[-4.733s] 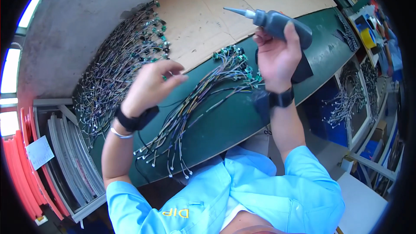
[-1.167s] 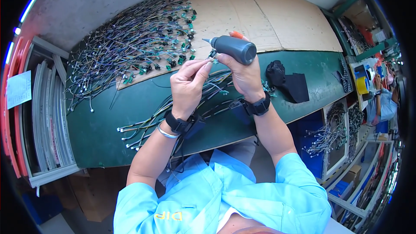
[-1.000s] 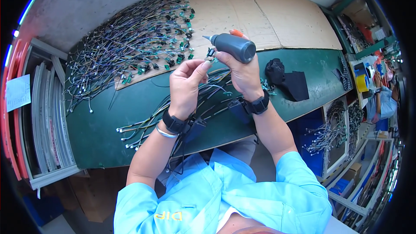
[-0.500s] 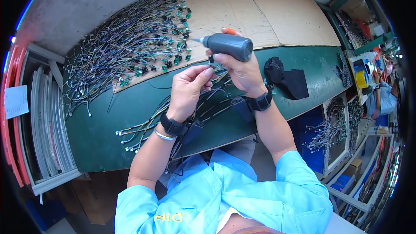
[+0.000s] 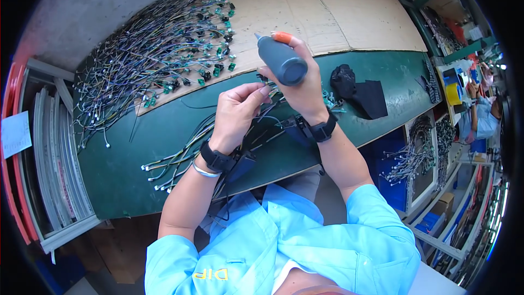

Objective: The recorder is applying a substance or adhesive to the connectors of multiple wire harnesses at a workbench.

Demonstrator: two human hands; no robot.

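My right hand (image 5: 303,90) is wrapped round a dark grey squeeze bottle (image 5: 275,59). The bottle is tilted, its thin nozzle toward the far left and its round base toward me. An orange cover (image 5: 282,37) sits on one fingertip of this hand. Just below the bottle, my left hand (image 5: 236,113) pinches a thin cable whose small black connector (image 5: 262,78) shows by the fingertips, close to my right hand. Beneath both hands, a loose bunch of wired cables (image 5: 180,155) with white plugs lies on the green tabletop (image 5: 117,177). My fingers partly hide the connector.
A large heap of similar cables (image 5: 158,49) covers the far left, partly on flat cardboard (image 5: 284,8). A black cloth (image 5: 371,98) lies right of my hand. A rack of panels (image 5: 57,147) stands left. More cables (image 5: 412,153) hang at right, and a person (image 5: 483,117) is beyond.
My right hand has turned the bottle: its nozzle swung up and away, and its base came down toward me. My left hand keeps its pinch in nearly the same place.
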